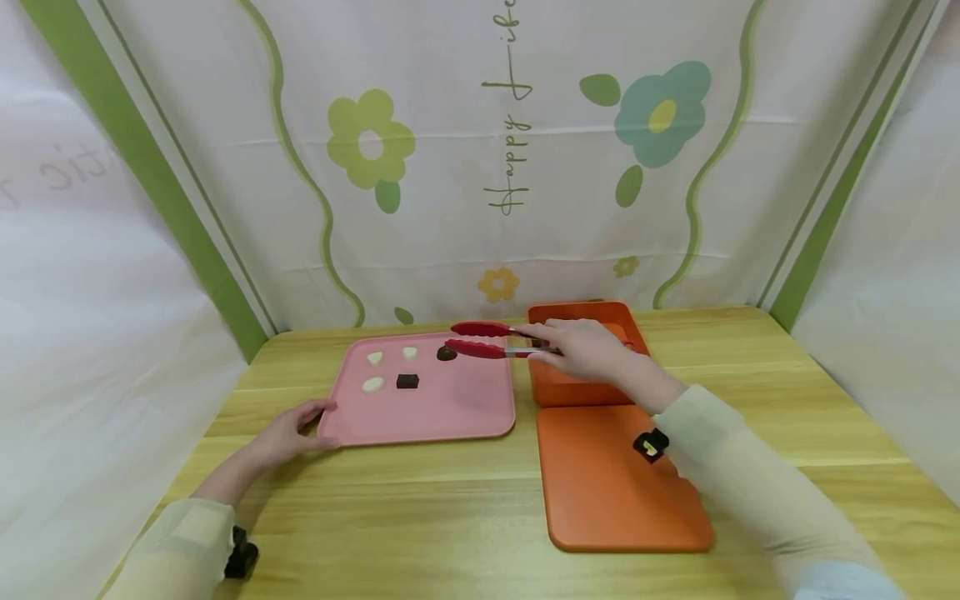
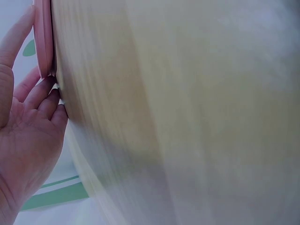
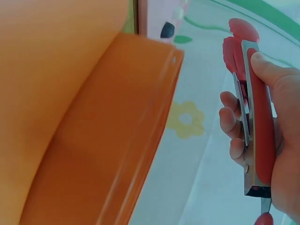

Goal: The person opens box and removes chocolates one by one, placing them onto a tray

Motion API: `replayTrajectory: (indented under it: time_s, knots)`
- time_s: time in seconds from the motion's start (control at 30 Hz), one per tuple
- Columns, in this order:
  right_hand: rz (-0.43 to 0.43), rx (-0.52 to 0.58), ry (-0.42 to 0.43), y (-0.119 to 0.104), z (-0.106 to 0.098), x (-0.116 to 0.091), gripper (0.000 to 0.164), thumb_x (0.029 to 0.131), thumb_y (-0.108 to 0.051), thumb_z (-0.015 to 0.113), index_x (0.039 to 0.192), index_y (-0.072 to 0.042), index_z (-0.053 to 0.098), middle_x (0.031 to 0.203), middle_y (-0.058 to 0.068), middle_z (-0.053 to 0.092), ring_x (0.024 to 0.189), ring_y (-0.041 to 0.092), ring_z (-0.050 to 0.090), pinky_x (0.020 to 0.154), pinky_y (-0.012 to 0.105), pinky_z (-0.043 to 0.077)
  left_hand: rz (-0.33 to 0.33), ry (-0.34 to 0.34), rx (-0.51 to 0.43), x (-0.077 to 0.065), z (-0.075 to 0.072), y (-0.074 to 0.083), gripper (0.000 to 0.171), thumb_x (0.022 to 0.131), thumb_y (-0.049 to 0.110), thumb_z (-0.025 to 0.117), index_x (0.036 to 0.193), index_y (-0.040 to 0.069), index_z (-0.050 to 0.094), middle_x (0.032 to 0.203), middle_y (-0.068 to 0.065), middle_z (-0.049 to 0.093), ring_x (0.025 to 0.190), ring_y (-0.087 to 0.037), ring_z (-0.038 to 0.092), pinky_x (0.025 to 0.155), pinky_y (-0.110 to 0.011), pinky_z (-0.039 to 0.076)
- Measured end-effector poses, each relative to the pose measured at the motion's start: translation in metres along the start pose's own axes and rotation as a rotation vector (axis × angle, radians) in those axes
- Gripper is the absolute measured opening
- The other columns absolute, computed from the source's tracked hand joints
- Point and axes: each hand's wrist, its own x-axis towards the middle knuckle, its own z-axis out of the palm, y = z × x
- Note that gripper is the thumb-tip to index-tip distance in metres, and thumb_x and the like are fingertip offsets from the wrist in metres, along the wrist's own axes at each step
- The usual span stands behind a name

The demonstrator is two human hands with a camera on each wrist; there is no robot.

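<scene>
My left hand grips the near left corner of a pink tray, with the thumb at the front rim and fingers at the side. Several small chocolate-like pieces lie on the tray: white ones, a dark block and a dark rounded piece. Above an orange box, my right hand holds red-tipped metal tongs. The tongs' tips are slightly apart and reach over the tray's right side, beside the dark rounded piece in the head view. Nothing shows between them.
The open orange box stands right of the tray, partly covered by my right hand. In front of it lies a flat orange lid on the wooden table. A printed curtain hangs behind the table.
</scene>
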Motion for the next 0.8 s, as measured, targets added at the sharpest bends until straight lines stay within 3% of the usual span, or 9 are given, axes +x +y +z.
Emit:
replayTrajectory:
  time_s: [0.3,0.6,0.8]
  knots:
    - [0.057,0.017,-0.030,0.016,-0.020,-0.027,0.052,0.096,-0.036,0.063,0.145,-0.024,0.049,0.077,-0.007,0.049,0.055,0.010,0.042,0.051,0.027,0.037,-0.015,0.006,0.032,-0.001,-0.001,-0.006,0.076,0.082,0.031,0.080,0.139,-0.005,0.045,0.146,-0.030,0.037,0.138,-0.045,0.027,0.109,-0.055,0.024]
    - [0.103,-0.010,-0.030,0.037,-0.032,-0.055,0.048,0.096,-0.035,0.062,0.141,-0.021,0.053,0.076,-0.007,0.046,0.055,0.011,0.039,0.050,0.028,0.035,-0.026,0.000,0.025,-0.001,-0.001,-0.002,0.077,0.082,0.032,0.080,0.140,-0.005,0.045,0.147,-0.030,0.036,0.138,-0.045,0.027,0.109,-0.057,0.024]
    - [0.141,-0.048,-0.035,0.051,-0.039,-0.069,0.049,0.096,-0.034,0.063,0.140,-0.017,0.053,0.082,-0.002,0.055,0.052,0.010,0.040,0.048,0.028,0.036,-0.023,-0.003,0.028,0.001,-0.001,-0.003,0.077,0.082,0.032,0.079,0.140,-0.005,0.044,0.147,-0.030,0.036,0.138,-0.045,0.027,0.109,-0.057,0.025]
